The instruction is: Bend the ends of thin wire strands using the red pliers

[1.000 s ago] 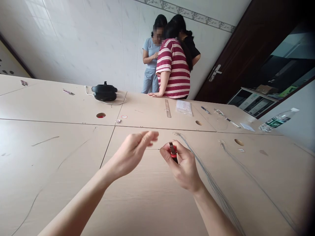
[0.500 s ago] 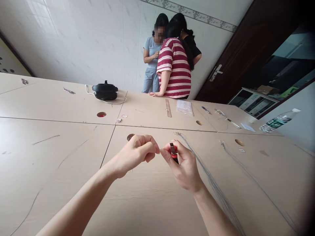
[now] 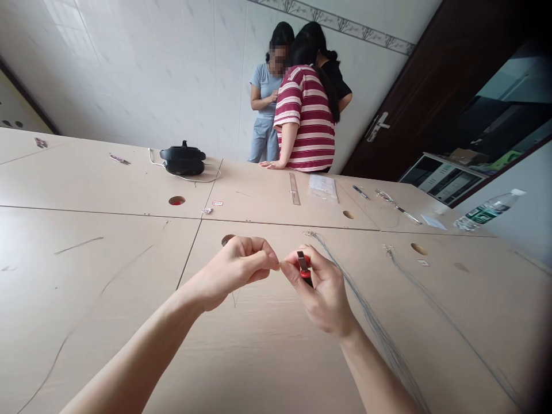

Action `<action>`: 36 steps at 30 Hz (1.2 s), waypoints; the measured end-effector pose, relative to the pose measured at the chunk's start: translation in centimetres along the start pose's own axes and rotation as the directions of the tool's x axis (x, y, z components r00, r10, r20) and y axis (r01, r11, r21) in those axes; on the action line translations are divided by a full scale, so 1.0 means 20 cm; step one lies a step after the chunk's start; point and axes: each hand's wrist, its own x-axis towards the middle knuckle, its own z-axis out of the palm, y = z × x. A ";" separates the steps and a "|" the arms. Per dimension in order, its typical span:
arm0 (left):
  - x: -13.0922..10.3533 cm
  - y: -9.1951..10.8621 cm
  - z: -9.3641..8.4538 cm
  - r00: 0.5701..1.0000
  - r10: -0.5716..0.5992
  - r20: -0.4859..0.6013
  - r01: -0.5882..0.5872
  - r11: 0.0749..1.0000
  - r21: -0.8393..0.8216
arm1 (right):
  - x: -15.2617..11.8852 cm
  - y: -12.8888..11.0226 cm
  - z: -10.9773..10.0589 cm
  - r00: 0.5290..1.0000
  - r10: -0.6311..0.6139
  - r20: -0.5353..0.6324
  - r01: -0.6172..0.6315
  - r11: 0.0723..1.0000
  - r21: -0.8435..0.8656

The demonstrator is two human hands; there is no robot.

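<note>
Over the near table, my left hand is closed, thumb and forefinger pinched together on a tiny piece at their tips. A thin wire hangs below this hand. My right hand is wrapped round a small tool, seemingly pliers, with a metal head and red and black handles. Its thumb and forefinger tips meet the left fingertips at the tiny piece, too small to name. Just right of my right hand, a bundle of long grey wires with metal ends lies on the table.
A second wire bundle lies farther right. At the back are a black device with a white cable, a ruler, a plastic bag, a pen and a bottle. Several people stand beyond the table.
Both hands stay fingertip to fingertip, almost still. The wire below my left hand shows more clearly now. The view has shifted very slightly.
</note>
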 end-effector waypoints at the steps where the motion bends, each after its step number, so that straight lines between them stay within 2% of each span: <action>1: 0.00 0.00 0.00 1.000 0.000 -0.001 0.000 1.000 0.001 | 0.00 0.00 0.00 1.000 -0.001 -0.002 0.001 1.000 0.000; 12: 0.01 -0.02 -0.01 1.000 -0.001 0.001 0.001 1.000 0.029 | 0.01 -0.01 0.00 1.000 0.005 0.010 -0.005 1.000 0.009; 21: 0.01 -0.02 -0.01 1.000 0.009 0.026 -0.008 0.999 -0.045 | 0.00 -0.01 0.00 1.000 0.021 0.006 -0.021 1.000 0.012; 27: 0.02 -0.01 0.00 0.999 -0.019 -0.048 0.015 0.997 -0.079 | 0.01 -0.01 0.00 0.998 0.060 -0.008 -0.059 0.997 0.047; 29: 0.02 -0.01 -0.01 0.994 -0.032 -0.107 0.022 0.995 -0.095 | 0.01 0.00 0.00 0.998 0.045 -0.048 -0.046 0.999 -0.012; 31: 0.03 -0.01 -0.01 0.986 -0.054 -0.156 0.035 0.993 -0.117 | 0.01 0.02 -0.01 0.995 -0.023 -0.097 0.007 0.988 -0.153; 34: 0.04 -0.02 -0.02 0.978 -0.084 -0.193 0.058 0.989 -0.137 | 0.02 0.05 0.00 0.980 -0.173 -0.102 0.120 0.911 -0.393; 36: 0.04 -0.03 -0.03 0.974 -0.096 -0.204 0.067 0.987 -0.144 | 0.02 0.07 0.02 0.971 -0.227 -0.073 0.163 0.857 -0.488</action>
